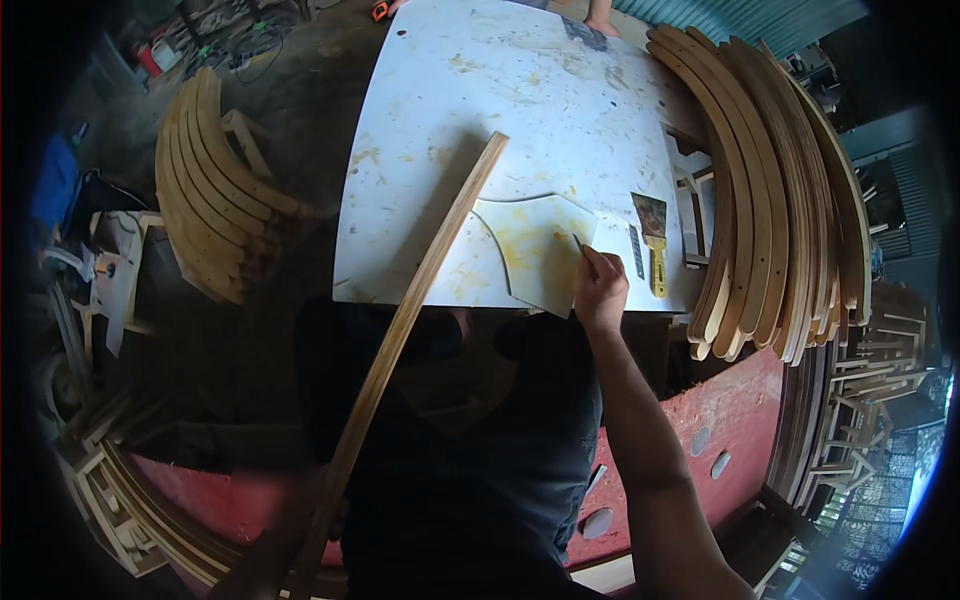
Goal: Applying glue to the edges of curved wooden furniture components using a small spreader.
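A long, slightly curved wooden strip (400, 330) slants up from the lower left, its far end over the white tabletop (560, 90). My left hand (338, 518), dim at the lower edge, is closed around its near part. On the table's near edge lies a thin pale board (530, 240) smeared with yellowish paste. Above the board's right side, my right hand (602, 290) pinches a small thin sliver, perhaps a blade (578, 243); its kind is unclear. Just right of that hand are a narrow grey blade (637, 251) and a putty knife with a yellow handle (657, 265).
Curved wooden slats are stacked right of the table (770, 200); another stack (205, 190) stands at the left. Another person's hand (600, 24) rests on the far edge. A red surface (710, 430) with grey oval pieces lies at the lower right.
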{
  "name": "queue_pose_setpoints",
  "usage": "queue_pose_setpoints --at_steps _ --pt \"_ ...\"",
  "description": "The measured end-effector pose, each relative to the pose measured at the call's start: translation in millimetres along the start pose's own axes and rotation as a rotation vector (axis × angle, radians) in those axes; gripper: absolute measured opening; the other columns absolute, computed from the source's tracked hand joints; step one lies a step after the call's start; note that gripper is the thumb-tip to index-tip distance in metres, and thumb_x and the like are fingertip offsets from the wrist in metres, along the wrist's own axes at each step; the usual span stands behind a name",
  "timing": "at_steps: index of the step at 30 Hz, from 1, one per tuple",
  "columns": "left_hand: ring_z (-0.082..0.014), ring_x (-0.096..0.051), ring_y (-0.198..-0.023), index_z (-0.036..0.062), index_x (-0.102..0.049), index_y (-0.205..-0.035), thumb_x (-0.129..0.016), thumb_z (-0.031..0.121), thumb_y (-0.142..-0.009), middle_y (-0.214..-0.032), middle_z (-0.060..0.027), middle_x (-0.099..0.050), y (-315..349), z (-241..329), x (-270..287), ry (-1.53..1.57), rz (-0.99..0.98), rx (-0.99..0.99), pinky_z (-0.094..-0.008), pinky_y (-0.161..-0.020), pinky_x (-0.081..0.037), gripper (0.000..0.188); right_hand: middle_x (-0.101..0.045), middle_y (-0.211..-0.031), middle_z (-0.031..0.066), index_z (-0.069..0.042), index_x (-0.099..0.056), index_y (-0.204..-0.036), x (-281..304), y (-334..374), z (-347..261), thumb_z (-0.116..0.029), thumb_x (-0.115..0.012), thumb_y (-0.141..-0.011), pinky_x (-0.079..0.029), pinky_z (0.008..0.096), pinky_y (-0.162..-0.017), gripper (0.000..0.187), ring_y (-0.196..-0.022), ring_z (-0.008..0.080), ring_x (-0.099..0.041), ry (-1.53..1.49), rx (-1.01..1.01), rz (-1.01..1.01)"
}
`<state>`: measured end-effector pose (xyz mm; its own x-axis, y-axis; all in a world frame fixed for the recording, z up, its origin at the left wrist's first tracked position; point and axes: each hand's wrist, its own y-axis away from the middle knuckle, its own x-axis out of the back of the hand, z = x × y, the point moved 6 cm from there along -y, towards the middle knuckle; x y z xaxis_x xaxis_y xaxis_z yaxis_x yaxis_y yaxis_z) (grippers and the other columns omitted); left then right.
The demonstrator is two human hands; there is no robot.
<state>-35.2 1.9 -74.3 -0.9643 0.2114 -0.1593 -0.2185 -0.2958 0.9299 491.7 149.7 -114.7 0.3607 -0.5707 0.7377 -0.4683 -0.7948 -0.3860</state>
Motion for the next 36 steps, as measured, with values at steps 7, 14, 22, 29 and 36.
queue_pose_setpoints --at_steps 7,14,22,29,36 --pt "-0.0154 -0.061 -0.066 0.0102 -0.061 -0.125 -0.050 0.056 -0.105 -0.079 -0.0030 -0.061 36 14 -28 -0.033 -0.011 -0.015 -0.0299 -0.058 -0.052 0.051 -0.071 -0.095 0.0131 -0.010 -0.080 -0.104 -18 -7 3 -0.013 -0.068 -0.093 -0.057 0.0436 -0.080 0.016 -0.088 0.0342 -0.069 0.131 -0.084 -0.029" --pt "-0.0163 -0.061 -0.069 0.0115 -0.061 -0.129 -0.057 0.058 -0.102 -0.084 -0.0026 -0.063 44 27 -47 0.059 0.116 0.145 -0.0326 -0.061 -0.053 0.054 -0.068 -0.094 0.0091 -0.012 -0.079 -0.106 -22 -2 -11 -0.014 -0.068 -0.092 -0.055 0.0434 -0.083 0.018 -0.093 0.0331 -0.065 0.233 0.009 -0.039" --pt "-0.0161 -0.062 -0.070 0.0120 -0.061 -0.134 -0.056 0.058 -0.101 -0.086 -0.0042 -0.064 34 9 -28 -0.059 0.111 0.221 -0.0327 -0.062 -0.055 0.057 -0.069 -0.097 0.0114 -0.012 -0.079 -0.106 -22 -10 2 -0.015 -0.067 -0.093 -0.056 0.0443 -0.085 0.018 -0.093 0.0343 -0.066 0.155 -0.027 -0.137" --pt "-0.0155 -0.062 -0.071 0.0124 -0.060 -0.136 -0.052 0.056 -0.104 -0.087 -0.0036 -0.063 16 -17 -14 0.014 0.039 0.136 -0.0310 -0.064 -0.056 0.055 -0.068 -0.095 0.0136 -0.010 -0.079 -0.105 -30 -7 -20 -0.014 -0.067 -0.093 -0.056 0.0460 -0.083 0.018 -0.093 0.0352 -0.066 0.208 -0.037 -0.140" --pt "-0.0151 -0.062 -0.071 0.0126 -0.058 -0.139 -0.051 0.056 -0.105 -0.087 -0.0034 -0.063 11 -20 -14 0.036 -0.018 0.097 -0.0304 -0.064 -0.056 0.055 -0.066 -0.095 0.0137 -0.009 -0.078 -0.103 -36 2 -35 -0.009 -0.069 -0.090 -0.055 0.0462 -0.083 0.016 -0.094 0.0346 -0.065 0.042 0.011 -0.162"
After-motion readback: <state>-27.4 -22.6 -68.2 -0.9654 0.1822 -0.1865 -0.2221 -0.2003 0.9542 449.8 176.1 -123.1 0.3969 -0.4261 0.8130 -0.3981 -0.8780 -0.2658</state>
